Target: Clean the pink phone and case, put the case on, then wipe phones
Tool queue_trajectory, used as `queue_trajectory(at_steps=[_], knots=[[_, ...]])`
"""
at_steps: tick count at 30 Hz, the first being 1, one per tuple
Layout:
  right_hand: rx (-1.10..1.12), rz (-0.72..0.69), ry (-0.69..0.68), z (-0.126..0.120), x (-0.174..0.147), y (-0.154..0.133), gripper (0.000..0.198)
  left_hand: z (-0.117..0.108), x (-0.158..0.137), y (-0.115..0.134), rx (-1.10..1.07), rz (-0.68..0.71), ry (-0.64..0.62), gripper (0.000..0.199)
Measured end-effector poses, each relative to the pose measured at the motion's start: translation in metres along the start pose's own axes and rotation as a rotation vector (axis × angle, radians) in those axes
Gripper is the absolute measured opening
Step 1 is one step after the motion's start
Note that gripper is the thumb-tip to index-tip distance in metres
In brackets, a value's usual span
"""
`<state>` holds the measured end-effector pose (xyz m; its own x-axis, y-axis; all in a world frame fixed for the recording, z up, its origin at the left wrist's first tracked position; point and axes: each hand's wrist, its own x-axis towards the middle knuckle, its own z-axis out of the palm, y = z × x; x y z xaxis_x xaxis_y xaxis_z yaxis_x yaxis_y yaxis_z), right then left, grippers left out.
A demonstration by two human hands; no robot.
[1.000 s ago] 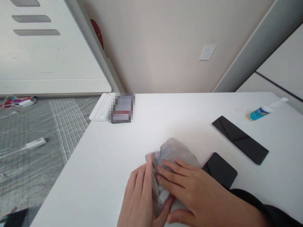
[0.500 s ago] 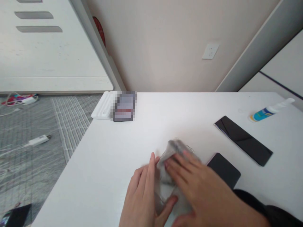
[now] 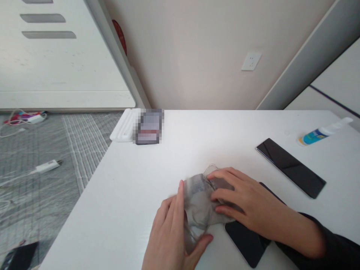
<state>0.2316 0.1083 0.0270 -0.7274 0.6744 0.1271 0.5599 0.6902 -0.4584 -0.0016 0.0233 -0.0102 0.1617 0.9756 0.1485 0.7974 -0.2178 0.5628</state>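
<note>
A thin grey cloth (image 3: 197, 210) lies crumpled between my two hands, with a loose thin string curling at its far edge. My right hand (image 3: 247, 206) has bent fingers pressed on the cloth's right part, gripping it. At the cloth's left side is my left hand (image 3: 168, 228), fingers close together and thumb across the near side, around something mostly covered that I cannot make out. Under my right hand and forearm lies a dark flat phone-like slab (image 3: 244, 240), partly hidden by them and the cloth.
A black phone (image 3: 291, 167) lies to the right, with a white-capped spray bottle (image 3: 313, 137) on its side beyond. At the table's (image 3: 112, 195) back left are a white tray (image 3: 123, 125) and a blurred dark device (image 3: 149, 127). Cables (image 3: 46, 167) lie on the floor.
My right hand has shifted right, dragging the cloth's right part with it and spreading it out. More of the near end of the dark slab shows. My left hand stays in place.
</note>
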Motion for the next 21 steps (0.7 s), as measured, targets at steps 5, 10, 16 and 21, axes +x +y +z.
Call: queue_trajectory(at_steps=[5, 10, 16, 21], knots=[[0.082, 0.04, 0.184, -0.021, -0.003, 0.004, 0.01, -0.002, 0.001, 0.002, -0.02, -0.008, -0.027, 0.127], [-0.279, 0.275, 0.573, -0.066, -0.022, -0.004, 0.019, -0.002, 0.0, 0.003, -0.036, -0.013, -0.038, 0.125], [-0.225, -0.144, 0.189, -0.033, -0.006, -0.021, 0.012, -0.001, -0.002, 0.002, -0.031, 0.0, -0.032, 0.122], [-0.02, -0.102, -0.016, 0.006, 0.009, -0.016, 0.016, -0.002, -0.001, 0.004, -0.027, 0.028, -0.042, 0.123]])
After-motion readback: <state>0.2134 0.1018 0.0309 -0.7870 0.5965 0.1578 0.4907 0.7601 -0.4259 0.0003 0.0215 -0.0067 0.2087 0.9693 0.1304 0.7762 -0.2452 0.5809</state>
